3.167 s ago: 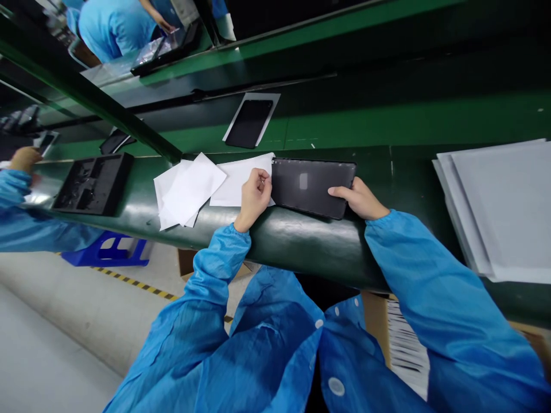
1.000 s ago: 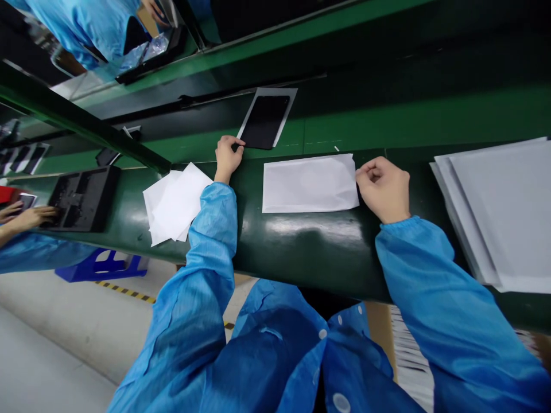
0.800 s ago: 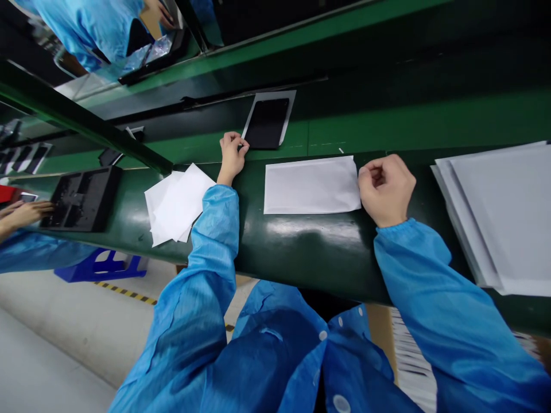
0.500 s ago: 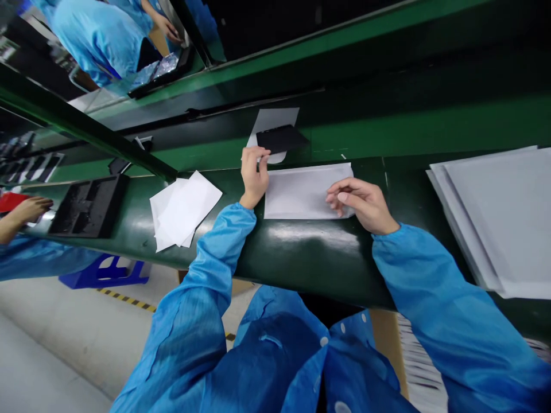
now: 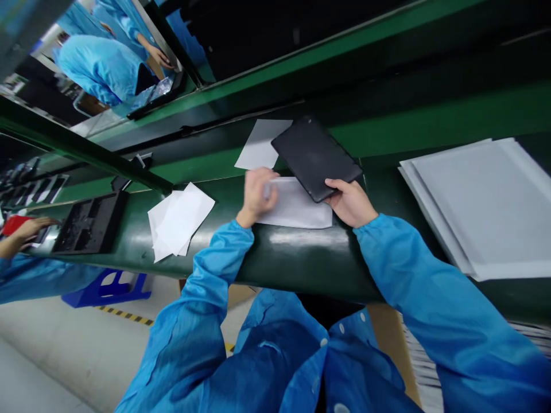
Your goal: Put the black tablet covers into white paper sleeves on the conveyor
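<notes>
A black tablet-like device [image 5: 314, 155] is tilted in the grip of my right hand [image 5: 350, 202], thumb on its top face near the lower right corner. Under it, a white padded sleeve [image 5: 297, 215] lies flat on the green bench [image 5: 284, 252], partly covered by the device. My left hand [image 5: 258, 196] is over the sleeve's left end; its fingers are curled and smeared by motion, so what they touch is unclear. Behind my hands a white sheet [image 5: 262, 143] rests on the bench's back part.
Loose white sheets [image 5: 181, 221] lie to the left, beyond them a black tray [image 5: 88, 223] beside another person's hand [image 5: 32, 228]. A stack of large white sleeves [image 5: 491, 212] is on the right. A green post [image 5: 86, 146] slants across the left.
The black device has gone from the back of the bench into my right hand, above the sleeve. My left hand has moved slightly, and the whole view has shifted a little.
</notes>
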The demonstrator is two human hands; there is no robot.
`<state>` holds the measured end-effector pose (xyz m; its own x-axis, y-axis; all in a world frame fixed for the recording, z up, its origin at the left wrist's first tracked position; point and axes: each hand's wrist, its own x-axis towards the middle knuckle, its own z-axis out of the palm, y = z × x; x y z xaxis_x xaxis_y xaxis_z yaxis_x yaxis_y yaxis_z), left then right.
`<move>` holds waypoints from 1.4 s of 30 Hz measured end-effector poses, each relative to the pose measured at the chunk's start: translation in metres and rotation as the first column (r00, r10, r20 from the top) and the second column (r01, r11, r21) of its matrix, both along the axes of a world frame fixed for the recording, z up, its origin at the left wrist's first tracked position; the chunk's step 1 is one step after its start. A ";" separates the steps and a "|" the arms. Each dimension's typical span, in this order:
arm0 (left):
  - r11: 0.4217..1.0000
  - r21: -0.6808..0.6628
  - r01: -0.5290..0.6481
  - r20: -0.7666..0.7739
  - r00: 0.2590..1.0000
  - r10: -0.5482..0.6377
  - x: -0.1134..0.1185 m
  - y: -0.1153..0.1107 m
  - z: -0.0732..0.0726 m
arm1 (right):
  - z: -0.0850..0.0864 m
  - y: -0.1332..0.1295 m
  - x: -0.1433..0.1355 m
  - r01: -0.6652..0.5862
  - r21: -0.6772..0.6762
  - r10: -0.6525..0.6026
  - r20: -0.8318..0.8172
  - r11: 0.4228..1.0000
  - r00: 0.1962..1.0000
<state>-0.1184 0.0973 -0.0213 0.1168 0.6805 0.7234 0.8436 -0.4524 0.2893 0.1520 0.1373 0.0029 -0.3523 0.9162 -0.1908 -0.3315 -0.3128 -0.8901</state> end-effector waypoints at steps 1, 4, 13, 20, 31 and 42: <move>0.994 -0.015 -0.110 0.046 0.993 0.110 -0.022 0.009 0.001 | 0.000 0.003 0.002 0.022 0.006 -0.022 -0.016 1.000 1.000; 0.938 -0.193 -0.289 0.114 0.943 0.314 -0.081 0.039 0.004 | 0.003 0.007 0.004 0.031 0.033 -0.029 -0.073 0.999 0.997; 0.737 -0.625 -0.258 -0.162 0.966 0.200 -0.120 0.084 0.024 | 0.007 0.003 0.003 -0.070 -0.054 0.045 -0.370 0.996 0.928; 0.782 -0.578 -0.232 -0.188 0.971 0.149 -0.093 0.098 0.030 | 0.006 0.003 0.003 -0.111 -0.009 0.096 -0.435 0.994 0.895; 0.835 -0.483 -0.263 -0.248 0.956 0.157 -0.046 -0.040 0.068 | 0.003 0.005 0.003 -0.115 -0.026 0.094 -0.412 0.993 0.906; 0.760 -0.638 -0.124 0.038 0.981 0.191 -0.021 -0.125 0.056 | 0.005 0.002 0.003 -0.113 -0.069 0.087 -0.303 0.991 0.949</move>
<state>-0.1391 -0.0274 0.0342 -0.0784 0.9889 0.1264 0.8398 -0.0028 0.5429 0.1553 0.1391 0.0075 -0.4941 0.8584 -0.1379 -0.5410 -0.4277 -0.7242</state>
